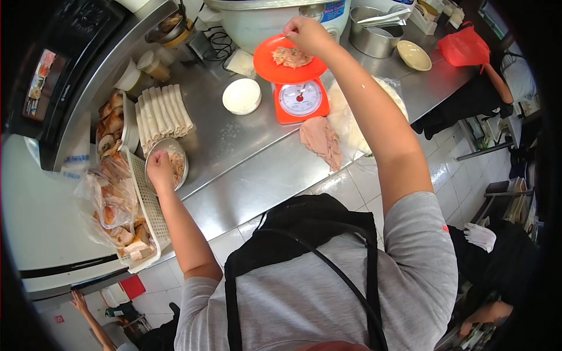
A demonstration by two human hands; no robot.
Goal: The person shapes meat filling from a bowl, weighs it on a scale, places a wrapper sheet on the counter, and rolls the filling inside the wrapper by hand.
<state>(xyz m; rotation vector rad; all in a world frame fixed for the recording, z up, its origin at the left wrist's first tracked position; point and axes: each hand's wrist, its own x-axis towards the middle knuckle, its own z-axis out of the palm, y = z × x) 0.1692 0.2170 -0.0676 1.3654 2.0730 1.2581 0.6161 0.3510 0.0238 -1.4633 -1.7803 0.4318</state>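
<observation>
An orange kitchen scale (301, 100) stands on the steel counter. Its round orange plate (265, 65) carries a heap of pinkish shredded filling (291, 57). Over the plate's far edge is my right hand (307, 35), fingers drawn together; whatever they hold is hidden. My left hand (161, 168) is closed over a metal bowl (183, 178) of similar filling (175, 165), and its fingertips are hidden too. Beside that bowl lies a stack of long pale rolls (163, 114). A small white bowl (242, 96) sits between the rolls and the scale.
A crumpled pink cloth (321, 141) lies at the counter's front edge, beside a plastic bag of pale sheets (351, 120). At left stands a perforated basket (153, 219) with bagged food. A metal pot (374, 44) and yellow bowl (414, 55) are behind. Other people stand right and lower left.
</observation>
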